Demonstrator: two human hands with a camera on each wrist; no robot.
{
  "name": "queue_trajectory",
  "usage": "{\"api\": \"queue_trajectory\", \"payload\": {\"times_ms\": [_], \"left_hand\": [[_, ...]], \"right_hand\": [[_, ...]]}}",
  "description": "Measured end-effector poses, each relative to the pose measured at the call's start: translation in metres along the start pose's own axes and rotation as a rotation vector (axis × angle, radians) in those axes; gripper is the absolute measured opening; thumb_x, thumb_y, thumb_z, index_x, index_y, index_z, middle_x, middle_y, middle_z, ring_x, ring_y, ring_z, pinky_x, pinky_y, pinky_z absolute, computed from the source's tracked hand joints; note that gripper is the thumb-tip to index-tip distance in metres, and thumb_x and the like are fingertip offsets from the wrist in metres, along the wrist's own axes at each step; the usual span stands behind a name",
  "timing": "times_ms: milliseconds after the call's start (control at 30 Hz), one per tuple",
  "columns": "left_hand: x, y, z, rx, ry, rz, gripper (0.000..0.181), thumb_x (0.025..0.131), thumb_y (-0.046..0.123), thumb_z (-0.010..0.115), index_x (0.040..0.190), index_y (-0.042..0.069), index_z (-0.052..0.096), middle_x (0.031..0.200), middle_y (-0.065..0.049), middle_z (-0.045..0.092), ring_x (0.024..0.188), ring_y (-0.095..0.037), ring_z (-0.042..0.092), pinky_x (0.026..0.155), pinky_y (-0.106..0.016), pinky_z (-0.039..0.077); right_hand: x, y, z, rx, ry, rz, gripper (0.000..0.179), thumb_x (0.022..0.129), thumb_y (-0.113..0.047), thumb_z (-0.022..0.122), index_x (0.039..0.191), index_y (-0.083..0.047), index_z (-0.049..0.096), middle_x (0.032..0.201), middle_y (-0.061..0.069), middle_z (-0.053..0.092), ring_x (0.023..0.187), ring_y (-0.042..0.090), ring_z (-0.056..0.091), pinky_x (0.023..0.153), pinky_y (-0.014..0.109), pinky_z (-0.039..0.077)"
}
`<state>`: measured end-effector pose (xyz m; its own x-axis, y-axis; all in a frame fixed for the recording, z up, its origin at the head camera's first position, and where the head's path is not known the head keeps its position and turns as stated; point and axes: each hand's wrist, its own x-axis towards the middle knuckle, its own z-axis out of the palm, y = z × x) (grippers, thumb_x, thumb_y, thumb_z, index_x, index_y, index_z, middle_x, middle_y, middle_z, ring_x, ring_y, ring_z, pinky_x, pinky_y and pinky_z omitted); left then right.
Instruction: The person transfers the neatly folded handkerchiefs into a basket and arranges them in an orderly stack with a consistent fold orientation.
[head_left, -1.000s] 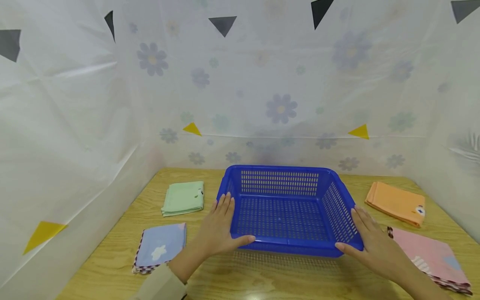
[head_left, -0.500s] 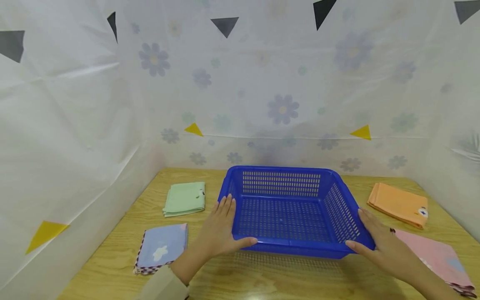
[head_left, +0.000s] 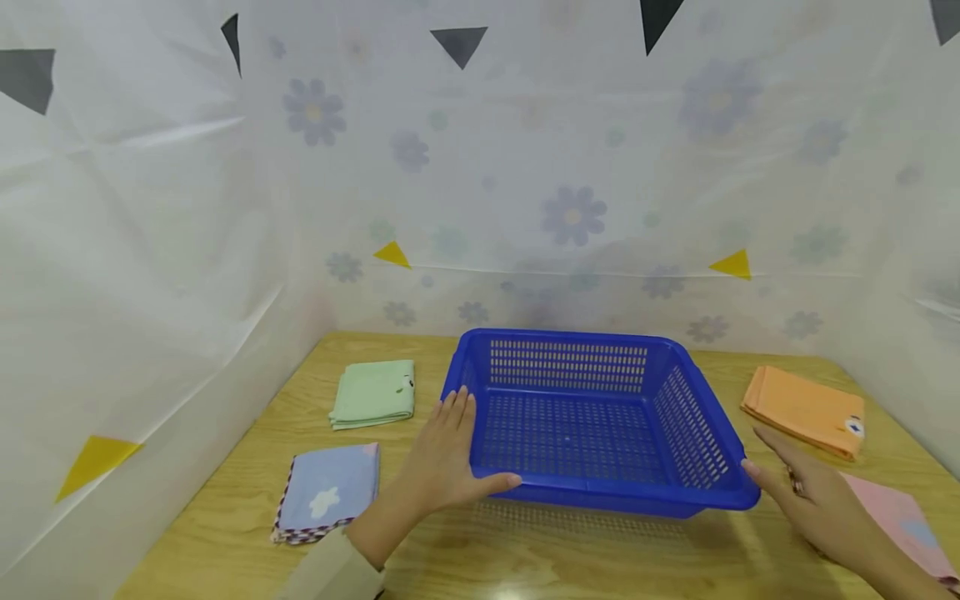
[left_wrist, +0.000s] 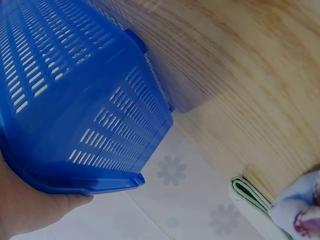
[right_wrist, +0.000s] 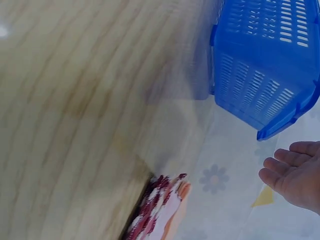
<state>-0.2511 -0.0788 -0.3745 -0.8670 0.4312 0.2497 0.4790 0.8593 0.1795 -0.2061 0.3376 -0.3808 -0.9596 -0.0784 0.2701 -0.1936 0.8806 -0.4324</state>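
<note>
A blue slotted plastic basket (head_left: pixel 622 493) stands empty on the wooden table; it also fills the left wrist view (left_wrist: pixel 90 100) and shows in the right wrist view (right_wrist: pixel 265 65). My left hand (head_left: pixel 442 458) lies flat against its left front corner, fingers straight along the side wall, thumb along the front rim; the palm (left_wrist: pixel 30 210) shows under the rim. My right hand (head_left: pixel 813 492) hovers open just off the basket's right front corner, not touching it, fingers straight (right_wrist: pixel 295 175).
Folded cloths lie around the basket: green (head_left: pixel 372 393) at back left, light blue with a white cloud (head_left: pixel 327 492) at front left, orange (head_left: pixel 806 410) at back right, pink (head_left: pixel 903 525) at front right under my right forearm. White flowered sheets wall the table on three sides.
My right hand has let go of the basket's right front corner and drawn away to the right. The basket has shifted slightly right. My left hand stays on its corner.
</note>
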Motion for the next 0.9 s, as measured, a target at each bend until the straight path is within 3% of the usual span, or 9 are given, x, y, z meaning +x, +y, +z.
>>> {"api": "queue_trajectory", "payload": {"times_ms": [33, 67, 133, 200, 300, 367, 500, 767, 900], "left_hand": [[0.000, 0.000, 0.000, 0.000, -0.001, -0.003, 0.123, 0.068, 0.091, 0.019, 0.146, -0.005, 0.018, 0.153, -0.023, 0.016, 0.143, -0.035, 0.013, 0.118, -0.046, 0.014], [0.000, 0.000, 0.000, 0.000, 0.000, -0.003, 0.123, 0.068, 0.091, 0.020, 0.146, -0.005, 0.018, 0.153, -0.023, 0.016, 0.143, -0.035, 0.013, 0.118, -0.046, 0.014], [0.000, 0.001, 0.000, -0.003, 0.001, -0.005, 0.123, 0.068, 0.091, 0.020, 0.146, -0.005, 0.018, 0.153, -0.022, 0.016, 0.143, -0.035, 0.013, 0.118, -0.046, 0.014], [0.000, 0.001, 0.000, -0.002, 0.003, -0.005, 0.123, 0.069, 0.091, 0.020, 0.146, -0.005, 0.018, 0.153, -0.022, 0.016, 0.143, -0.035, 0.013, 0.118, -0.046, 0.014], [0.000, 0.001, 0.000, 0.000, 0.002, -0.006, 0.123, 0.069, 0.091, 0.021, 0.146, -0.004, 0.018, 0.153, -0.022, 0.016, 0.143, -0.035, 0.013, 0.118, -0.045, 0.014], [0.000, 0.001, 0.000, 0.002, 0.002, -0.007, 0.123, 0.068, 0.091, 0.020, 0.146, -0.005, 0.019, 0.153, -0.022, 0.016, 0.143, -0.035, 0.013, 0.118, -0.045, 0.014], [0.000, 0.001, 0.000, 0.002, 0.001, -0.009, 0.124, 0.068, 0.092, 0.019, 0.146, -0.005, 0.019, 0.153, -0.022, 0.016, 0.143, -0.035, 0.013, 0.118, -0.046, 0.014], [-0.001, 0.001, 0.000, -0.007, -0.001, -0.009, 0.125, 0.067, 0.092, 0.017, 0.146, -0.005, 0.019, 0.153, -0.023, 0.016, 0.143, -0.035, 0.013, 0.118, -0.046, 0.014], [-0.001, 0.001, -0.001, -0.013, -0.003, -0.011, 0.126, 0.066, 0.093, 0.016, 0.146, -0.005, 0.018, 0.153, -0.022, 0.015, 0.143, -0.035, 0.012, 0.118, -0.046, 0.013]], "right_hand": [[0.000, 0.002, 0.000, 0.006, -0.002, 0.019, 0.057, 0.099, -0.032, 0.043, 0.144, 0.000, 0.030, 0.085, 0.013, 0.053, 0.051, 0.006, 0.031, 0.045, 0.025, 0.025], [-0.001, 0.004, -0.001, 0.014, -0.006, 0.036, 0.057, 0.099, -0.033, 0.041, 0.143, 0.001, 0.030, 0.082, 0.013, 0.051, 0.050, 0.006, 0.032, 0.043, 0.025, 0.025], [-0.001, 0.009, -0.003, 0.018, -0.028, 0.073, 0.058, 0.100, -0.035, 0.038, 0.142, 0.004, 0.030, 0.089, 0.025, 0.054, 0.056, 0.010, 0.047, 0.046, 0.025, 0.031], [0.000, 0.014, -0.005, 0.029, -0.065, 0.121, 0.062, 0.100, -0.039, 0.034, 0.143, 0.006, 0.027, 0.101, 0.034, 0.056, 0.070, 0.035, 0.061, 0.047, 0.028, 0.037], [0.003, 0.023, -0.007, 0.031, -0.106, 0.174, 0.069, 0.100, -0.043, 0.033, 0.142, 0.010, 0.023, 0.122, 0.044, 0.045, 0.103, 0.063, 0.046, 0.055, 0.040, 0.048], [0.004, 0.028, -0.007, 0.032, -0.117, 0.198, 0.072, 0.099, -0.045, 0.034, 0.142, 0.010, 0.021, 0.126, 0.045, 0.039, 0.111, 0.064, 0.036, 0.061, 0.049, 0.051], [0.005, 0.036, -0.007, 0.022, -0.109, 0.203, 0.075, 0.098, -0.045, 0.039, 0.141, 0.014, 0.021, 0.132, 0.046, 0.028, 0.111, 0.064, 0.036, 0.075, 0.064, 0.045], [0.004, 0.051, -0.007, 0.011, -0.130, 0.252, 0.079, 0.097, -0.047, 0.039, 0.140, 0.017, 0.017, 0.129, 0.050, 0.025, 0.111, 0.064, 0.036, 0.082, 0.064, 0.042], [0.003, 0.058, -0.006, -0.002, -0.149, 0.282, 0.082, 0.096, -0.049, 0.039, 0.139, 0.018, 0.015, 0.128, 0.051, 0.024, 0.109, 0.065, 0.036, 0.079, 0.064, 0.043]]}}
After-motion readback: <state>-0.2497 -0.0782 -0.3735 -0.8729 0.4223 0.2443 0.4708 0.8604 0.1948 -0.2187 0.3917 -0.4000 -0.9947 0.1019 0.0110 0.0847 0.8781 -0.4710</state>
